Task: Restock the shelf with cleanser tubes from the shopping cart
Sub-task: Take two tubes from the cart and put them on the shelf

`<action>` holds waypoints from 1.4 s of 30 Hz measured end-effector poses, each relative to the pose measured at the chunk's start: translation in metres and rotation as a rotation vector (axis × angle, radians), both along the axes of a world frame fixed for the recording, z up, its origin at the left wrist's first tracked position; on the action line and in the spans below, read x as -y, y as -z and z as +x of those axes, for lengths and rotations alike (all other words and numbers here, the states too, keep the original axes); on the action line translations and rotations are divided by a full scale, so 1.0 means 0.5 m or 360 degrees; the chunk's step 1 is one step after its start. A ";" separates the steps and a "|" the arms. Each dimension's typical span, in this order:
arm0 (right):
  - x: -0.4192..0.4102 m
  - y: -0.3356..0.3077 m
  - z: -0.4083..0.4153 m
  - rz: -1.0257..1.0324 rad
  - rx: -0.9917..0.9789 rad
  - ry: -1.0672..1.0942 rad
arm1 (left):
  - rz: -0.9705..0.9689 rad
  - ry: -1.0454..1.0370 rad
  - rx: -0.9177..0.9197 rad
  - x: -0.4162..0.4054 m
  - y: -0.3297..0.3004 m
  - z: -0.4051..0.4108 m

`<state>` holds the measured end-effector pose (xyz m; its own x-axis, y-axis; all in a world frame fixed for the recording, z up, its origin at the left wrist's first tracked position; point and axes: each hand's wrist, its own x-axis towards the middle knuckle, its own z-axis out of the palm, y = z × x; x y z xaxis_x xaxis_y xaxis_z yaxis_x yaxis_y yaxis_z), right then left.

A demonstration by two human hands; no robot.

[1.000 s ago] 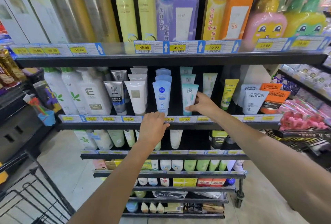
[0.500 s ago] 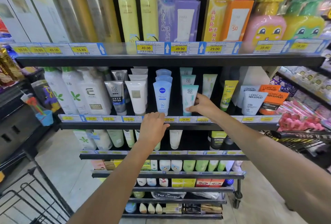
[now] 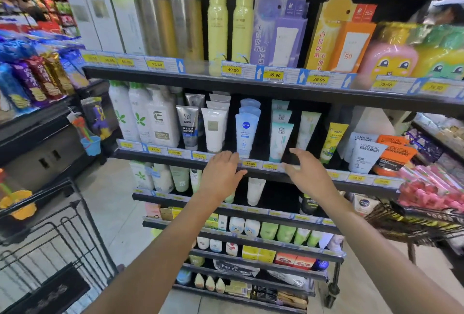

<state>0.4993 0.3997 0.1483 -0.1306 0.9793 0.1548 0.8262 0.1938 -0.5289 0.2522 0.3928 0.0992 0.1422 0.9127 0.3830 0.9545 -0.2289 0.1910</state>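
Pale teal plastic cleanser tube (image 3: 280, 140) stands upright at the black metal shelf (image 3: 313, 180) front beside a blue tube (image 3: 246, 134). Right hand (image 3: 307, 175), fingers spread and released, hovers just before it; left hand (image 3: 221, 175) rests, relaxed, on the edge. Squaring the row neatly seems wise.

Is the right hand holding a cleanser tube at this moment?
No, the right hand is open and empty in front of the shelf edge, just below the teal tube.

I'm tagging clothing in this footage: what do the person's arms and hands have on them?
Nothing visible: the left hand and right hand are bare, without gloves, rings or a watch, and both forearms are uncovered to the frame's edge, so no sleeve shows.
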 end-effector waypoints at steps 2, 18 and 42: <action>0.050 0.004 -0.017 0.0043 0.0051 -0.0124 | 0.0009 -0.0097 -0.0001 0.059 -0.002 -0.022; 0.446 0.233 -0.349 -0.0304 0.0298 -0.1298 | -0.0852 -0.1298 0.0366 0.799 0.291 -0.256; 0.545 1.061 -0.651 -0.1110 0.1538 -0.1784 | -0.2083 -0.0800 0.0417 0.963 0.970 -0.413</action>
